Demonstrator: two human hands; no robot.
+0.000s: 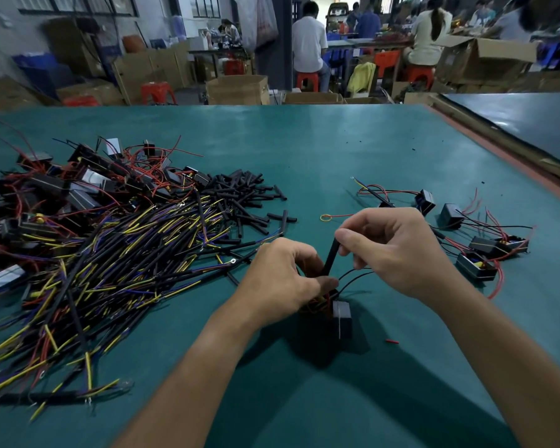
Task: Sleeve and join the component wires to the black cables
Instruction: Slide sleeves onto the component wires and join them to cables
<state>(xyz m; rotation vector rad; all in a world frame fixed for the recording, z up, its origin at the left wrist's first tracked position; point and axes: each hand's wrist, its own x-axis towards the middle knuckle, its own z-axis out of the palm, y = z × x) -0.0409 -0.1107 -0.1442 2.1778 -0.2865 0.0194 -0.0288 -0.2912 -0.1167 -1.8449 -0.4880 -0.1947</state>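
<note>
- The left hand [282, 279] has its fingers curled, the thumb pinching the component wires [354, 275] just above the black component [341, 318], which rests on the green table [337, 147] partly under that hand
- The right hand [398, 250] is curled too, thumb and forefinger pinching the upper end of a black sleeve [330, 258]; the sleeve stands tilted with its lower end at the left thumb, so I judge it is being fed over a wire, with the join to a cable not yet made
- Two thin black leads curve out to the right, unsleeved
- A red offcut [392, 341] lies near the component
- To the right, a small group of set-aside units [479, 250] looks finished, at least one seemingly joined to a cable
- To the left, a big pile of black cables [110, 270], a heap of cut sleeves [240, 195] and loose components [62, 189] suggest most of the work is left
- Beyond the table, people sit on stools among cardboard boxes
</note>
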